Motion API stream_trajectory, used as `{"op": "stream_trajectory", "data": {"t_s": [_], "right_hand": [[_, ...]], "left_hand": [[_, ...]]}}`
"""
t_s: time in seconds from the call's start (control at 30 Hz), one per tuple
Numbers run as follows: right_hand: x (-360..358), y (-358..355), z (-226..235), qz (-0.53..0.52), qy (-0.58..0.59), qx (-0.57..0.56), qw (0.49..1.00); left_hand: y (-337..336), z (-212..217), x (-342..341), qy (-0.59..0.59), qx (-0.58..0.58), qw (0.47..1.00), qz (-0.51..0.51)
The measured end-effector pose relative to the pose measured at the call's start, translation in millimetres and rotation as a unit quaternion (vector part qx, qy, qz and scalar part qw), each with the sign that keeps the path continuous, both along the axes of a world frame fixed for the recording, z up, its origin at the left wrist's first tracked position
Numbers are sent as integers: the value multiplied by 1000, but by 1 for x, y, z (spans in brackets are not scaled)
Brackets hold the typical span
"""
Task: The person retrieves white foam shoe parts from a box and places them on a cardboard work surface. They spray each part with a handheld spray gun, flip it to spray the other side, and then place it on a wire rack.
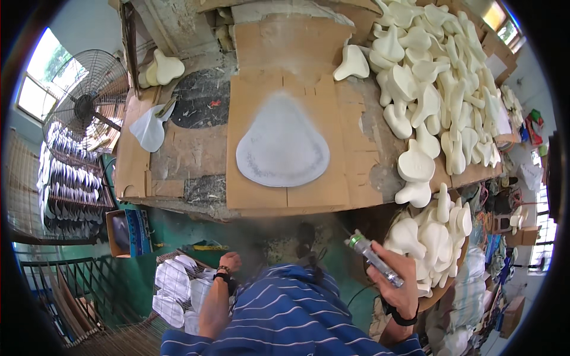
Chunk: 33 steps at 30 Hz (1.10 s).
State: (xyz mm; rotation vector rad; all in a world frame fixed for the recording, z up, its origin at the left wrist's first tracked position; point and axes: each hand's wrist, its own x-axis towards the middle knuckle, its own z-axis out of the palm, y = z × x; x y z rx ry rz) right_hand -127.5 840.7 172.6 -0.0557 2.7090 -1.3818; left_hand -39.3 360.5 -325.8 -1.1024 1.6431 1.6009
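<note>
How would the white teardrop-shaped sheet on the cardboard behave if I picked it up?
The white sheet is probably light for its size, since it looks thin. It may flex when lifted, as its edge shows little thickness. Lying flat on the cardboard, it seems unlikely to roll.

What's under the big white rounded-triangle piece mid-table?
Brown cardboard shows all around the white piece, with a seam emerging below its bottom edge. The area directly beneath is covered; can't tell if anything else lies there.
</note>
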Motion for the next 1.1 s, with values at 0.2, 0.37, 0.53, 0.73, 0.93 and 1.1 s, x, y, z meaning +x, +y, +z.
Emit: {"op": "stream_trajectory", "data": {"t_s": [0.2,0.37,0.53,0.73,0.93,1.1], "right_hand": [[-3,-7,-6,-59,22,1,998],[4,-1,-8,-97,27,10,995],[12,8,6,-38,-22,13,999],[6,-3,1,-65,19,-5,998],[13,-4,-6,-122,31,-21,992],[21,-2,-4,-83,11,-30,996]], "left_hand": [[5,1,-1,-9,22,1000,3],[8,-7,2,-1,-14,1000,-3],[0,-10,0,-6,3,1000,4],[-9,-30,6,83,23,994,-62],[-3,-8,-11,4,24,1000,-8],[11,6,-16,-27,-24,999,-37]]}}
